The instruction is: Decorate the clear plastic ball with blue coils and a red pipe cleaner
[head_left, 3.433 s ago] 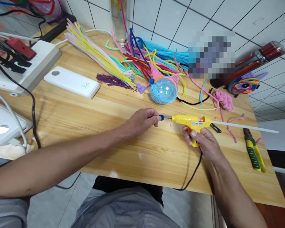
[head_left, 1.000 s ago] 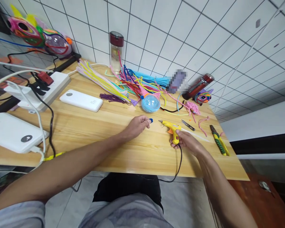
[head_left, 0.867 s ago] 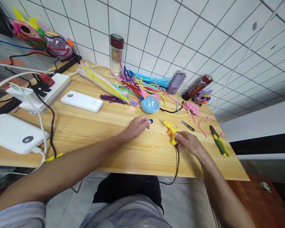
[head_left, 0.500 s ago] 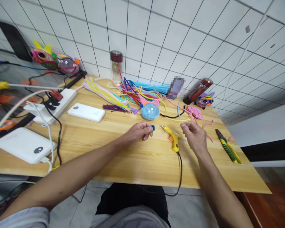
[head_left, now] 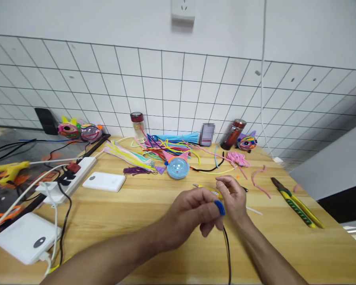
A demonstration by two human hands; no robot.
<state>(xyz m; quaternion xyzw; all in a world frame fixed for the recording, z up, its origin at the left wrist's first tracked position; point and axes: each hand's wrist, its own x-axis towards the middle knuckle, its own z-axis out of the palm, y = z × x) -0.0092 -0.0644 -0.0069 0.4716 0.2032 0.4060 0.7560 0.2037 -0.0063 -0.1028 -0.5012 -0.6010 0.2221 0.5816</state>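
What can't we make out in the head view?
Head view:
Yellow plastic glue gun: mostly hidden by left hand and right hand.
Small rounded blue piece: partly covered by the left hand.
Thin black cord: cut off by bottom edge.
Upright rectangular object: blurred by pixelation.
Near white power bank: display too small to read.

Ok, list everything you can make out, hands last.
Small piece: 1, blue, centre
Glue guns: 2, yellow, mid-table and left
Eared bowl: 1, blue, centre
Pipe cleaners: many, mixed colours, back
Tassel bundle: 1, purple, left
Power banks: 2, white, left
Power strip: 1, white, left
Bottle: 1, clear, back
Flask: 1, red, back right
Pliers: 1, green-yellow, right
Decorated figures: about 3, multicoloured, back corners
Phone-like slab: 1, black, back left
Blurred item: 1, purplish, back
Wall socket: 1, white, top
Cables: several, black and white, mostly left
Table: 1, wood-coloured, beneath
Left hand: 1, bare, holding small piece
Right hand: 1, bare, alongside
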